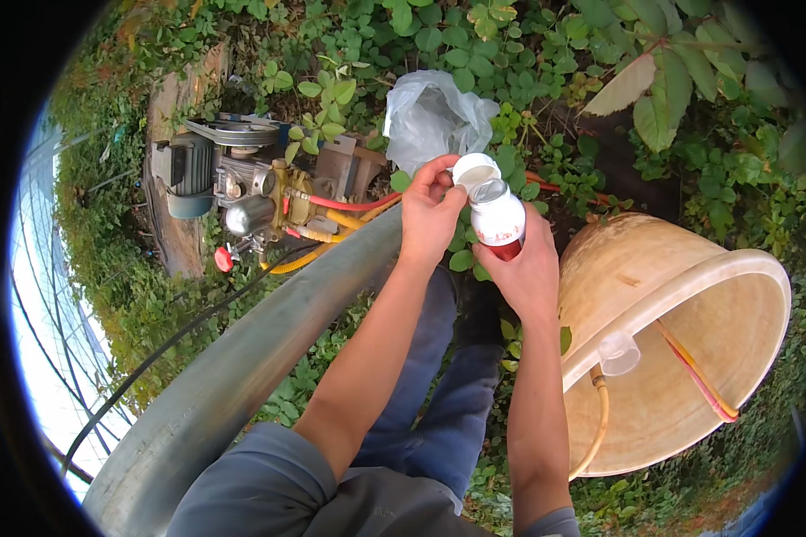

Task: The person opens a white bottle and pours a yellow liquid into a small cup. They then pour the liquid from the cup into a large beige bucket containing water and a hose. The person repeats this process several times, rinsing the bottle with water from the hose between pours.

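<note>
My right hand (520, 262) grips a white plastic bottle (497, 218) with a red lower part and writing on it. The bottle's mouth is turned up towards me and looks covered by a silvery seal. My left hand (433, 211) holds a white screw cap (475, 169) by its rim, right beside the mouth; whether the two touch I cannot tell. A crumpled clear plastic bag (433, 121) lies on the plants just beyond my hands.
A large pale plastic tub (645, 268) stands at the right, with hoses and a clear plastic cup (619, 353) at its rim. A thick metal pipe (242, 369) runs diagonally at the left. Past it, a motor-driven pump (255, 181) sits on a wooden board (188, 248) among leafy plants.
</note>
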### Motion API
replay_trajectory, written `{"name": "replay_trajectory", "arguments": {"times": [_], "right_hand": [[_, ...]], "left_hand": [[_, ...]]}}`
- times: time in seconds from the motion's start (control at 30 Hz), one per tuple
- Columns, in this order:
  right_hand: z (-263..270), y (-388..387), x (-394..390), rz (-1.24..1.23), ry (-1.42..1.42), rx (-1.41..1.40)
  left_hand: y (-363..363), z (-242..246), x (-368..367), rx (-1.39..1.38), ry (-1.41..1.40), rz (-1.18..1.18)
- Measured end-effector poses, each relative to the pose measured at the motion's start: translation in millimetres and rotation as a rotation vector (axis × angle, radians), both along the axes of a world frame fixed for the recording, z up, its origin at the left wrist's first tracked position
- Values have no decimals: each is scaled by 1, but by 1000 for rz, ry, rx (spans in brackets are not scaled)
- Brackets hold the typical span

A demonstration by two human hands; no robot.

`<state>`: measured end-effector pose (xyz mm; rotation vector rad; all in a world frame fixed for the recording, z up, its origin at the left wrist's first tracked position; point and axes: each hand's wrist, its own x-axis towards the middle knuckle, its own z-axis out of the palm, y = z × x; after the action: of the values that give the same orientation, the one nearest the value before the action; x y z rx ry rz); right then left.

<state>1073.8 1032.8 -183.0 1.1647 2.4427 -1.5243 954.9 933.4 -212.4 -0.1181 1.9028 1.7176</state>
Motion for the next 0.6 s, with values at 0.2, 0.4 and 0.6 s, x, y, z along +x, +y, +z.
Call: {"name": "replay_trajectory", "arguments": {"times": [0.2,0.4,0.6], "right_hand": [[0,3,-6,29,-64,-18],[2,8,-16,1,-13,-154],[5,15,-15,-73,-37,-851]], "left_hand": [[-1,22,0,74,153,-250],[-1,20,3,86,96,-243],[-10,20,-9,221,-126,-166]]}}
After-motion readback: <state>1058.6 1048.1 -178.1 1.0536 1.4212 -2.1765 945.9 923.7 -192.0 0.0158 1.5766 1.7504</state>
